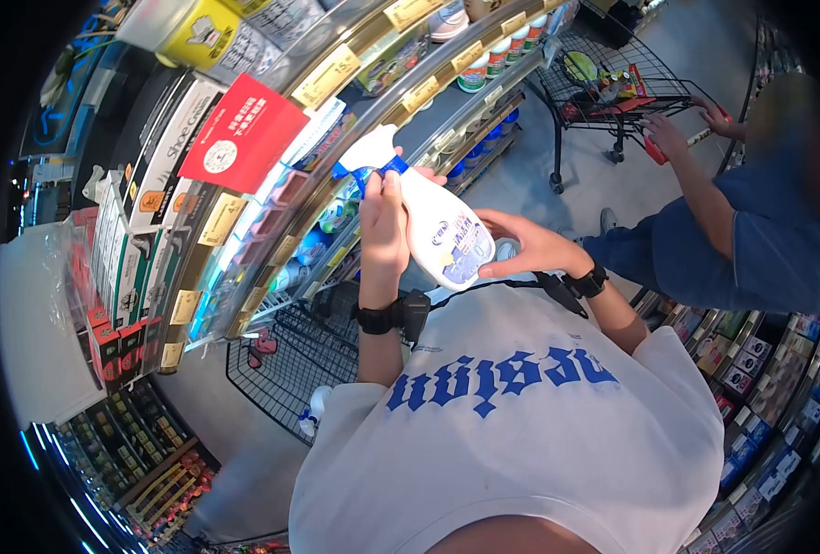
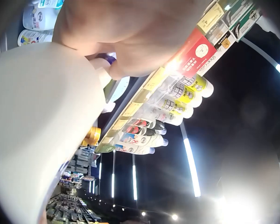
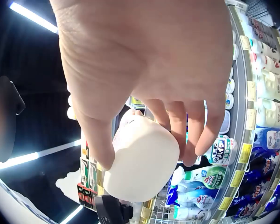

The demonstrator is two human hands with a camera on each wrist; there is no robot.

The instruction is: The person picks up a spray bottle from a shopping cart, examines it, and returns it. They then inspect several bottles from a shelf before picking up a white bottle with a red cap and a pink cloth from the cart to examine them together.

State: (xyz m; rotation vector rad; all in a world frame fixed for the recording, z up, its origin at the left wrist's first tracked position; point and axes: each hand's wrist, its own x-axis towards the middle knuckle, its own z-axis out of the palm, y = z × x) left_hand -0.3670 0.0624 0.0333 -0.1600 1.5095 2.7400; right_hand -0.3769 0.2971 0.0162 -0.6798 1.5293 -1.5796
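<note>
A white spray bottle (image 1: pixel 447 231) with a blue collar and a blue-and-purple label is held tilted in front of the chest, its label facing up toward the head camera. My left hand (image 1: pixel 384 222) grips it at the neck, just below the white spray head (image 1: pixel 370 148). At the base end, my right hand (image 1: pixel 535 247) holds the bottle between thumb and fingers. The right wrist view shows the bottle's pale rounded bottom (image 3: pixel 142 158) between the right thumb and fingers. Close to the left wrist camera, the bottle's white body (image 2: pixel 42 130) fills the left side.
Store shelves with price tags (image 1: pixel 329 76) and a red sign (image 1: pixel 244 132) run along the left. A wire shopping cart (image 1: pixel 290 360) stands beside me on that side. Another person (image 1: pixel 742 231) at the right grips the handle of a second cart (image 1: pixel 613 83) holding goods.
</note>
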